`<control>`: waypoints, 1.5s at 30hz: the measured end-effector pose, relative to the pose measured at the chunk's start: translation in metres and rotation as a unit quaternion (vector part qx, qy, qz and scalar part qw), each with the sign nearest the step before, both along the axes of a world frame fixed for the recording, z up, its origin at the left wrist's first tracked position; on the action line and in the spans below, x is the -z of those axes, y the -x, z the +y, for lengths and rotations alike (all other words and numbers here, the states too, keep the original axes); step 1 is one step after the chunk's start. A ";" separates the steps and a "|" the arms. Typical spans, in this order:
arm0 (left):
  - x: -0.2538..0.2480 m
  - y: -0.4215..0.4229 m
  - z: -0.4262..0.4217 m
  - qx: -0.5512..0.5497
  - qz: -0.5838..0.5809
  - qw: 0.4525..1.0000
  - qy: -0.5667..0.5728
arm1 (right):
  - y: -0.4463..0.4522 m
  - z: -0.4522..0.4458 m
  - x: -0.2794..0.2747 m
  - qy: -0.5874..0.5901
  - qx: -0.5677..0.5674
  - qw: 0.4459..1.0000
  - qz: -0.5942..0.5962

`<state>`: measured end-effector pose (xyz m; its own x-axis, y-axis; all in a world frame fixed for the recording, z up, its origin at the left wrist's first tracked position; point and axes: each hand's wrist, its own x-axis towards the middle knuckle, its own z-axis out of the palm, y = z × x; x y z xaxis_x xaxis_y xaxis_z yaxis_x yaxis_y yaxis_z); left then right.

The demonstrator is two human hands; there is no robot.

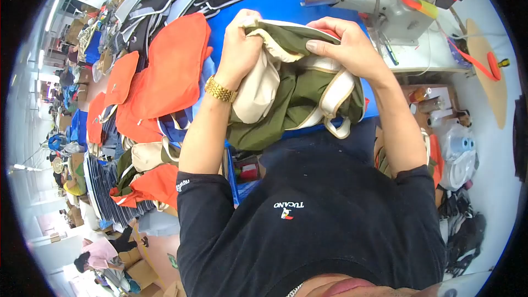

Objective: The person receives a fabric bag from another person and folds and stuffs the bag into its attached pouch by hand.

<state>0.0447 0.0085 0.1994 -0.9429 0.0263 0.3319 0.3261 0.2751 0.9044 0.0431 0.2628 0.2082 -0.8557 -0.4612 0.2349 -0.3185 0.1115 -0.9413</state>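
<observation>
An olive-green and cream fabric bag is held up above the blue tabletop, with its cream webbing straps hanging toward my body. My left hand, a gold watch on its wrist, is closed around the bag's gathered upper left edge. On the other side, my right hand pinches the upper right edge, thumb on the green cloth and fingers behind it. Between the hands runs a pale edge, with a bit of orange showing near my right fingers. The bag's inside is mostly hidden by folds.
Ahead on the right stands a sewing machine. Orange fabric pieces lie to the left, beside stacked black pieces with grey trim. Another green, cream and orange piece sits lower left. A co-worker is far off at lower left.
</observation>
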 end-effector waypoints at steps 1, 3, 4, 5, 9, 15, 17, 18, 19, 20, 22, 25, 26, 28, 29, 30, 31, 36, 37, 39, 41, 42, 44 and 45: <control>0.001 -0.003 0.001 0.027 -0.028 0.999 -0.012 | 0.000 0.004 0.000 -0.013 -0.011 1.000 -0.014; 0.002 -0.009 0.006 0.085 -0.082 0.992 -0.037 | 0.005 0.013 0.006 -0.037 -0.028 0.998 -0.040; -0.002 -0.016 0.010 0.105 -0.135 0.981 -0.089 | 0.009 0.018 0.012 -0.047 -0.013 0.998 -0.026; -0.003 -0.018 0.007 0.125 -0.218 0.963 -0.096 | 0.013 0.018 0.019 -0.028 -0.002 0.999 -0.017; 0.008 -0.019 0.000 0.233 -0.299 0.912 -0.158 | 0.014 0.008 0.038 0.036 0.037 0.999 0.006; 0.007 -0.032 -0.002 0.210 -0.289 0.906 -0.227 | -0.003 0.007 0.027 0.091 -0.032 0.992 -0.086; 0.003 -0.038 0.002 0.222 -0.242 0.924 -0.195 | -0.008 0.010 0.022 0.018 -0.047 0.998 -0.044; -0.006 -0.044 0.002 0.219 -0.258 0.921 -0.192 | -0.005 0.014 0.022 -0.026 -0.068 0.995 -0.064; -0.005 -0.048 0.005 0.197 -0.202 0.950 -0.133 | -0.006 0.014 0.022 -0.019 -0.077 0.993 -0.086; -0.003 -0.050 0.011 0.175 -0.143 0.971 -0.072 | -0.008 0.012 0.021 -0.013 -0.086 0.990 -0.108; -0.005 -0.058 0.023 0.140 -0.110 0.984 -0.016 | -0.019 0.004 0.015 0.043 -0.123 0.979 -0.155; -0.006 -0.069 0.020 0.247 -0.108 0.963 0.009 | -0.018 0.005 0.028 0.018 -0.120 0.991 -0.060; -0.020 -0.073 0.012 0.291 -0.145 0.945 0.033 | -0.017 0.006 0.031 0.005 -0.093 0.993 -0.069; -0.025 -0.058 -0.007 0.344 -0.109 0.932 0.044 | -0.016 0.008 0.032 -0.017 -0.045 0.997 -0.063; -0.027 -0.053 -0.010 0.369 -0.090 0.924 0.051 | -0.018 0.006 0.033 0.004 -0.039 0.997 -0.062; -0.029 -0.052 -0.006 0.341 -0.123 0.931 0.044 | -0.021 0.003 0.032 0.026 -0.033 0.997 -0.059; -0.031 -0.051 -0.001 0.311 -0.157 0.937 0.035 | -0.024 0.000 0.030 0.046 -0.027 0.997 -0.057; -0.042 -0.038 0.029 0.234 -0.149 0.916 0.290 | -0.033 -0.004 0.027 -0.016 0.048 0.997 0.063; -0.041 -0.036 0.031 0.227 -0.115 0.905 0.342 | -0.036 -0.005 0.026 -0.032 0.113 0.980 0.159; -0.036 -0.035 0.034 0.190 -0.116 0.922 0.317 | -0.042 -0.001 0.019 -0.058 0.191 0.930 0.308; -0.026 -0.032 0.035 0.175 -0.125 0.938 0.273 | -0.051 0.008 0.013 -0.079 0.227 0.877 0.415; -0.017 -0.032 0.034 0.174 -0.134 0.946 0.240 | -0.066 0.011 0.009 -0.080 0.187 0.893 0.402; -0.013 -0.033 0.037 0.178 -0.143 0.945 0.234 | -0.093 0.008 0.002 -0.103 0.080 0.950 0.285; -0.013 -0.033 0.040 0.181 -0.126 0.946 0.240 | -0.095 0.007 0.005 -0.140 0.057 0.958 0.246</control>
<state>0.0780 0.0483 0.2120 -0.8914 0.4518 -0.0346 0.2669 0.5851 0.7658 0.1379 0.2698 0.2031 -0.7218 -0.4757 0.5027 -0.6862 0.3976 -0.6091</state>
